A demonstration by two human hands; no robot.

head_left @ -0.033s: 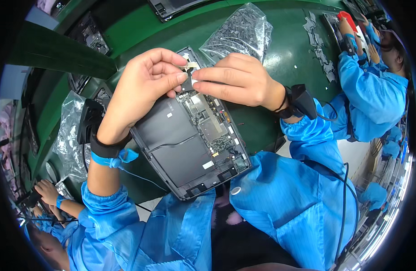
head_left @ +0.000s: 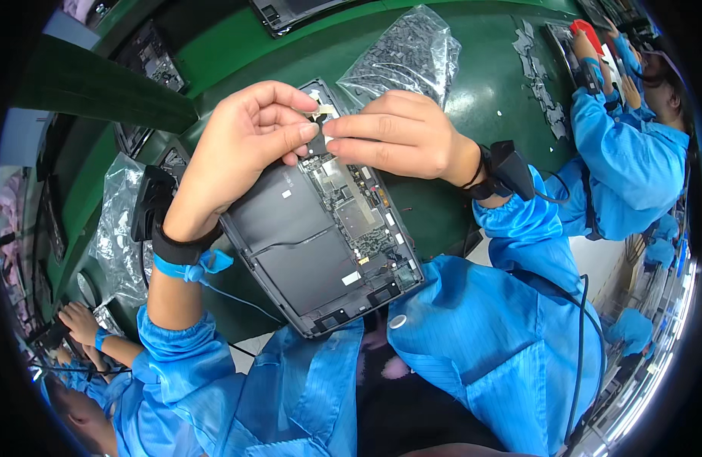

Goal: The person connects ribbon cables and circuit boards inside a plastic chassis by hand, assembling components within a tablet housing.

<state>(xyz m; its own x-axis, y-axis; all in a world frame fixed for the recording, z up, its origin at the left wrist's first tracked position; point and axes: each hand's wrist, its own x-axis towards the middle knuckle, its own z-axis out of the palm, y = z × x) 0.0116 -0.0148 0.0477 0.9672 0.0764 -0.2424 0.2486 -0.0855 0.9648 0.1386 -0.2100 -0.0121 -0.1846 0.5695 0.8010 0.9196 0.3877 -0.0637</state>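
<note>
An opened tablet (head_left: 296, 260) lies tilted before me, its black battery cells on the left and a circuit board (head_left: 349, 204) along the right. Over its far end, my left hand (head_left: 248, 137) has thumb and fingers curled together in a pinch. Facing it, my right hand (head_left: 404, 133) pinches with its fingertips at the same spot. A small pale, yellowish strip (head_left: 323, 110) shows between the two sets of fingertips, beside a dark part of the tablet. What exactly each hand holds is too small and partly hidden to make out.
Beyond the tablet lies a clear bag (head_left: 404, 57) of small dark grey pieces. Dark grey strips (head_left: 541, 80) lie on the green table at right. Another clear plastic bag (head_left: 119, 236) is at left. Co-workers in blue sit on both sides. A thin blue cord (head_left: 240, 303) trails from my left wristband.
</note>
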